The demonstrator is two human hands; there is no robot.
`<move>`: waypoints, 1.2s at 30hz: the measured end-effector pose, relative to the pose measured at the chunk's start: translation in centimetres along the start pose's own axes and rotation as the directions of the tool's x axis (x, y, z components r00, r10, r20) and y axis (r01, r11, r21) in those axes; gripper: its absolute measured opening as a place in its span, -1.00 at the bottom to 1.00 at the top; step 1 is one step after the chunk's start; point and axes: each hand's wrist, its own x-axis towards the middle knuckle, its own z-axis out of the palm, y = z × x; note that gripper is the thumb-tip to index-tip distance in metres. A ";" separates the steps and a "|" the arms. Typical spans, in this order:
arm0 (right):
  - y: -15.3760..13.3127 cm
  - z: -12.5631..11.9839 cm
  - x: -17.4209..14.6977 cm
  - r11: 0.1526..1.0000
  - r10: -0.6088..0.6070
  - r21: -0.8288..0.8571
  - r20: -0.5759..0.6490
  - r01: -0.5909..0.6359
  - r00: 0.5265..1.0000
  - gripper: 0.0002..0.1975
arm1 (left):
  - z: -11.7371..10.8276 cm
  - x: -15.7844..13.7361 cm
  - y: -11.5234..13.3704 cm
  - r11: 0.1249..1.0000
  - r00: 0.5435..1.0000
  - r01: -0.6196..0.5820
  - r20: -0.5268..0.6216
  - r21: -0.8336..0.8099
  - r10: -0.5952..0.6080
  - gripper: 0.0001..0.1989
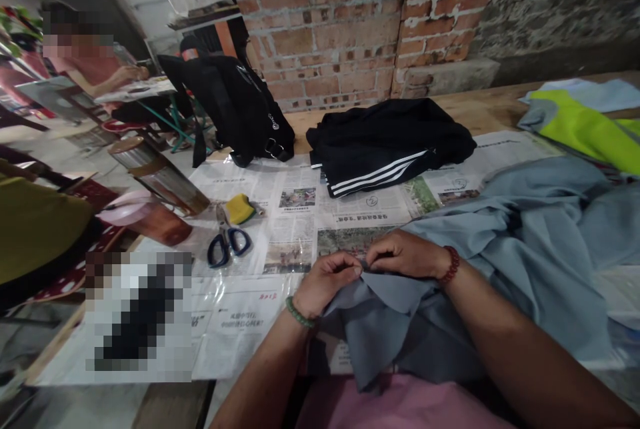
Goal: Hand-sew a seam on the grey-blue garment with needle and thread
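- The left hand (pixel 325 282), with a green bracelet (pixel 300 315) at its wrist, pinches the grey cloth (pixel 530 242) between thumb and fingers.
- The right hand (pixel 410 254), with a red bracelet (pixel 451 264), is just beside it, fingers bent and pinched on the edge of the same cloth.
- The cloth hangs in a fold below the hands at the near edge of the worktop (pixel 505 101) and spreads in loose heaps towards the right side.
- Newspaper (pixel 235 329) covers much of the worktop.
- Scissors (pixel 230 245) lie left of the hands, blades towards the far edge, near a yellow sponge (pixel 240 207).
- A cup (pixel 155 221) and a metal flask (pixel 163 179) stand close together by the left edge.
- A black bag (pixel 240 109) rests at the far left corner.
- A dark garment (pixel 390 139) with white stripes lies along the far edge.
- A yellow-green garment (pixel 583 125) lies towards the far right corner.
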 end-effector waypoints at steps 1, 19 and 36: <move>0.0 -0.1 0.0 1.000 -0.005 0.000 0.001 0.005 1.000 -0.83 | 0.0 0.0 0.0 1.000 1.000 -0.001 0.002 0.002 0.001 -0.77; -0.4 0.0 0.0 1.000 -0.028 0.003 -0.281 0.030 0.959 -0.83 | 0.0 0.2 0.0 0.991 0.999 0.034 0.020 -0.132 -0.032 -0.83; -1.9 1.7 0.0 0.918 -0.315 -0.335 -0.292 0.211 0.903 -0.90 | -0.1 0.5 0.2 0.980 0.999 0.047 0.011 -0.196 -0.046 -0.85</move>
